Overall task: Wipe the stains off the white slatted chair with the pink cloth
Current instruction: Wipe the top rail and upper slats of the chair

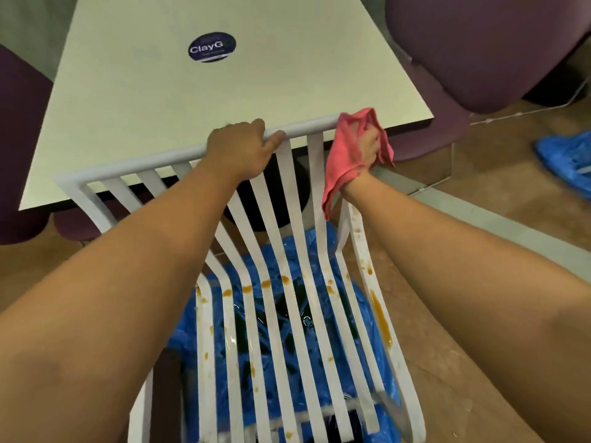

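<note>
Gripping the top rail of the chair (pixel 134 163), the left hand (pixel 238 148) has its fingers curled over the far side and its thumb along the near side, about midway along the rail. The right hand (pixel 367 143) is closed round the cloth (pixel 343 161) at the rail's right corner, where the rail meets the side post. The cloth bunches over the knuckles and a tail of it hangs past the wrist (pink against the white slats).

The rail runs right along the near edge of the table (pixel 224 91) and overlaps it in this view, so room beyond the rail looks tight; whether the two touch cannot be told. A round dark sticker (pixel 211 47) sits on the tabletop, well beyond the hands. The table's dark base (pixel 287 193) shows through the upper slats.

Orange stains (pixel 380 318) streak the right side rail and dot the slats lower down, near the bend of the seat, well below both hands. The left forearm lies across the left slats and hides part of them.

Crumpled blue plastic (pixel 184 334) lies under the seat, seen between the slats. A purple chair (pixel 479 49) stands at the table's right corner, just beyond the right hand, and more purple shows at the left edge. To the right of the chair the brown floor (pixel 479 225) lies open as far as a blue bundle (pixel 566 155) near the frame's edge.
</note>
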The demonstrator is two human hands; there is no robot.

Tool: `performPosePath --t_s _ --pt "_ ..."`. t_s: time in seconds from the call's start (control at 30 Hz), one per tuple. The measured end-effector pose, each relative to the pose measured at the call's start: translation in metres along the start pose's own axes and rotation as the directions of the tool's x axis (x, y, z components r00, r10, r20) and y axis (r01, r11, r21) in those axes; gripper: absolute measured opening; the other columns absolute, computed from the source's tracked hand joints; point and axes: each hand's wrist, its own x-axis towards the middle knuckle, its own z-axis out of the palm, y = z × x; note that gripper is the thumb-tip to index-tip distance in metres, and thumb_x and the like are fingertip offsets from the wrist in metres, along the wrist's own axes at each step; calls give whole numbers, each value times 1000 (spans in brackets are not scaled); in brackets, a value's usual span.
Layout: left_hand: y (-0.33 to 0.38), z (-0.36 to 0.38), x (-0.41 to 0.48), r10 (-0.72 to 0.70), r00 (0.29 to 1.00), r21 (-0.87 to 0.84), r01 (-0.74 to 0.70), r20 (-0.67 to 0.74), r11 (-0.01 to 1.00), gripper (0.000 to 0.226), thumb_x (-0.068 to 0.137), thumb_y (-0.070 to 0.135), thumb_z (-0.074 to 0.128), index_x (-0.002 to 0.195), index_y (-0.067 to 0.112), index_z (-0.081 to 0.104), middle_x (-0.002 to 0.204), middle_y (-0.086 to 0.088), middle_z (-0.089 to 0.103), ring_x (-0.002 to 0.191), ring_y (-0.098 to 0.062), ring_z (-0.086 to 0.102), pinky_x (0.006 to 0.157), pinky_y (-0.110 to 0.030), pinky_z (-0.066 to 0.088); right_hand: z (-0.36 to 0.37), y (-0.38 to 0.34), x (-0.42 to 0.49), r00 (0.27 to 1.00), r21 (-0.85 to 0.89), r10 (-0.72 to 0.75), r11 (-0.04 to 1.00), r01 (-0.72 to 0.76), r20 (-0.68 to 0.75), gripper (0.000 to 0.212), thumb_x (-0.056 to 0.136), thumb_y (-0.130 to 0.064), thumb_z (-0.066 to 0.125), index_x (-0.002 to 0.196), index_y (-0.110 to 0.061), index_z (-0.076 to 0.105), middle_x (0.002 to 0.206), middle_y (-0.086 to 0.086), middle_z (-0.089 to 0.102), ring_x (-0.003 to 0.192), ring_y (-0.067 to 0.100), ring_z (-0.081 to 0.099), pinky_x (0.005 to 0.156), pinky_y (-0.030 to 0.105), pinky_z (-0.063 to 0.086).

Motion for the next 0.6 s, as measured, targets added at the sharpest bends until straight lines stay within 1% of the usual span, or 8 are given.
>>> performPosePath --t_s 0.03,0.1,0.23,0.3,0.37,0.43,0.53,0.6 --pt "-3 -2 5 10 999 -23 -9 32 1000 58 99 68 22 95 18 49 83 -3 57 80 -29 53 69 -38 36 1 3 5 999 -48 38 998 -39 -18 52 105 -46 39 145 -12 40 152 17 36 140 34 34 117 39 27" --pt "-10 -5 13 24 994 -72 -17 103 997 61 96 73 26 87 18 51 78 -1 54 77 -27 53 65 -36 34 3 12 6 993 -64 116 991 -118 -33 45 108 -43 32 141 -14 40 148 15 39 137 33 38 113 41 31" --pt "-11 -11 32 85 967 -132 -54 242 990 70 86 82 42 79 13 55 73 -5 57 66 -24 52 60 -34 35 8 27 6 995 -99 93 990 -96 -34 36 109 -32 32 138 -12 38 142 15 44 131 33 44 109 45 37" --pt "-9 -9 39 113 961 -158 -74 253 985 69 84 79 51 71 11 54 66 -6 54 59 -24 49 57 -33 33 6 36 5 996 -142 85 986 -86 -16 34 109 -28 31 137 -11 37 140 14 46 128 32 47 107 46 39" --pt "-8 -6 43 125 962 -200 -76 244 977 68 84 76 56 67 11 51 62 -7 51 55 -24 46 55 -32 32 2 57 3 992 -221 125 968 -119 17 32 108 -28 29 134 -13 39 136 12 50 124 31 51 104 48 44" --pt "-8 -3 45 99 965 -224 -43 242 974 68 81 76 59 65 11 50 61 -6 50 54 -23 45 55 -32 31 -4 83 -1 986 -306 151 944 -124 65 35 107 -33 26 133 -15 42 129 11 55 119 31 56 100 52 48" --pt "-8 -2 45 64 972 -220 -13 228 975 68 77 80 61 65 13 51 62 -4 52 56 -22 49 54 -31 31 -15 118 1 967 -369 195 921 -123 165 43 103 -45 23 133 -22 43 125 9 58 117 31 59 100 56 49" --pt "-8 -2 47 83 971 -201 -37 226 979 66 74 84 58 72 18 57 69 -2 58 62 -21 55 56 -31 35 -23 125 2 949 -376 222 918 -125 226 46 102 -50 22 130 -22 45 124 9 58 114 29 60 100 55 49"
